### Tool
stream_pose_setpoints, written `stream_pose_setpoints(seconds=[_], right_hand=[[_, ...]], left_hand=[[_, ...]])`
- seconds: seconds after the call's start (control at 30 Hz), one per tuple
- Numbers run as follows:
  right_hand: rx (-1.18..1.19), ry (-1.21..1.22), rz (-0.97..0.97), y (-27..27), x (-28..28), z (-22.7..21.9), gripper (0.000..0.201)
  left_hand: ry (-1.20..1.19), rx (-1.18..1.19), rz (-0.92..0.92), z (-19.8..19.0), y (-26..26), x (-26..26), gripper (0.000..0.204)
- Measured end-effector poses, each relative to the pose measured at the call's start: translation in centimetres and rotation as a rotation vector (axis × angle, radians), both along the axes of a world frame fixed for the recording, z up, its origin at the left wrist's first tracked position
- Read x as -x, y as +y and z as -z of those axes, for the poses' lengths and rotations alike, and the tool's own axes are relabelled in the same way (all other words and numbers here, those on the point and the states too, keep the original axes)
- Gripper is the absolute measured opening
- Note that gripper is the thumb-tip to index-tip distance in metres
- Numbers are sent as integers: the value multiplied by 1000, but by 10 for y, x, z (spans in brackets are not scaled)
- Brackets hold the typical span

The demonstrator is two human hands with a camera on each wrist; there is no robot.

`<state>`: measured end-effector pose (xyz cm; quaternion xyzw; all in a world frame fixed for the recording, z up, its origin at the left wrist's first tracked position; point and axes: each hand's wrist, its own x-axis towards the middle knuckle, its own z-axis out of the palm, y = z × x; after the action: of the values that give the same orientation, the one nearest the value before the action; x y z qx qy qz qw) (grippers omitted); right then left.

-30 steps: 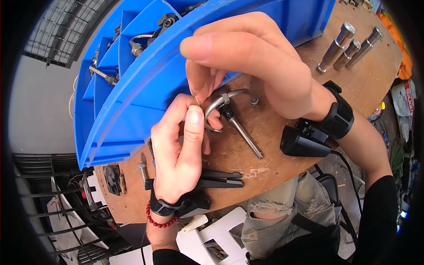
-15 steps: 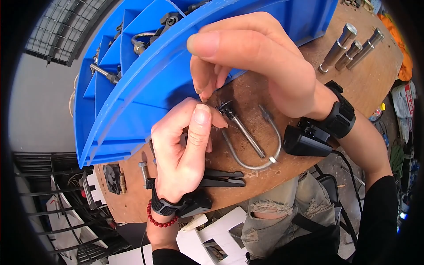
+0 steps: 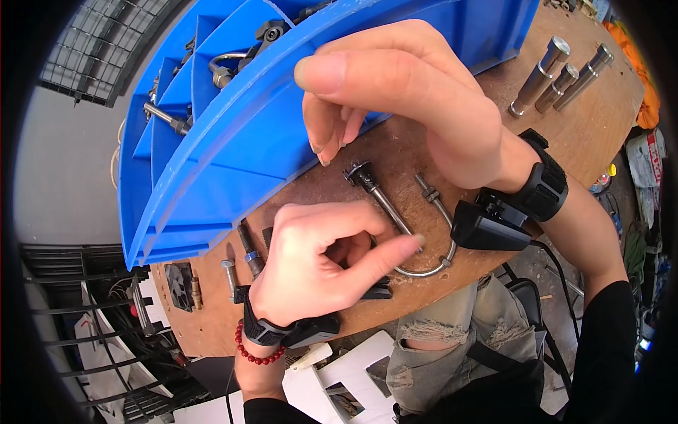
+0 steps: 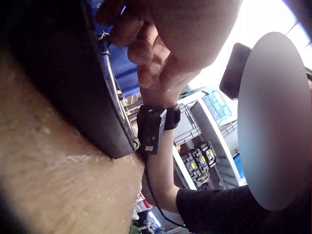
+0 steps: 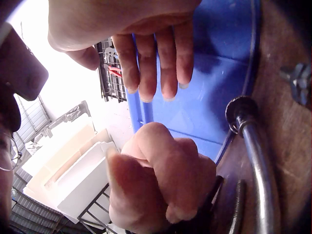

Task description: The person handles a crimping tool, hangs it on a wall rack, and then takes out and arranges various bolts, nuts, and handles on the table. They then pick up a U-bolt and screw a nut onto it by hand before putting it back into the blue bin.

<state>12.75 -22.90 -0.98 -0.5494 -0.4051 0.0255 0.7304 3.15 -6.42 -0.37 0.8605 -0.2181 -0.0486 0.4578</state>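
My right hand (image 3: pixel 417 99) hovers in front of the blue bin, its four fingers hanging fairly straight in the right wrist view, with nothing between them. Lower and to the left is my left hand (image 3: pixel 318 258), fingers loosely curled, thumb apart from the index finger, nothing visible in its grasp. Beneath it lies a steel rod with a dark flanged head (image 3: pixel 364 173), its lower end beside the left thumb. A bent steel U-bolt (image 3: pixel 424 271) with a nut lies around that end; the left hand hides its near leg.
The large blue divided bin (image 3: pixel 212 169) leans over the table (image 3: pixel 487 113), metal parts in its compartments. Several thick steel pins (image 3: pixel 540 78) stand at the back right. A bolt (image 3: pixel 229 274), a threaded bolt with a blue band (image 3: pixel 251 256) and a dark plate (image 3: pixel 180 286) lie at left.
The U-bolt, at first upright in the left hand's fingers, dropped onto the table around the rod. The left hand then came down and right over it. The right hand barely moved.
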Motion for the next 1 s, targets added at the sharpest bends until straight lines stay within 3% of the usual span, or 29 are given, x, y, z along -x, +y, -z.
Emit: stream_pose_setpoints(seconds=[0.2,0.43,0.63,0.77,0.83,0.87,1.0], right_hand=[[5,4,4,1,1,0,47],[7,1,5,0,1,0,47],[-40,17,0,1,1,1,46],[-161,113,-40,1,-2,0,36],[-179,157,-54,1,-2,-1,37],[-168,146,-47,1,-2,-1,37],[-162,113,-41,4,-4,2,36]], left_hand=[[162,-182,71,-4,3,0,22],[144,-263,195,4,3,2,26],[223,-175,173,1,1,3,18],[61,28,72,7,7,-1,22],[220,116,-111,4,11,0,23],[186,45,-113,4,14,-3,12],[217,12,30,1,8,-2,16]])
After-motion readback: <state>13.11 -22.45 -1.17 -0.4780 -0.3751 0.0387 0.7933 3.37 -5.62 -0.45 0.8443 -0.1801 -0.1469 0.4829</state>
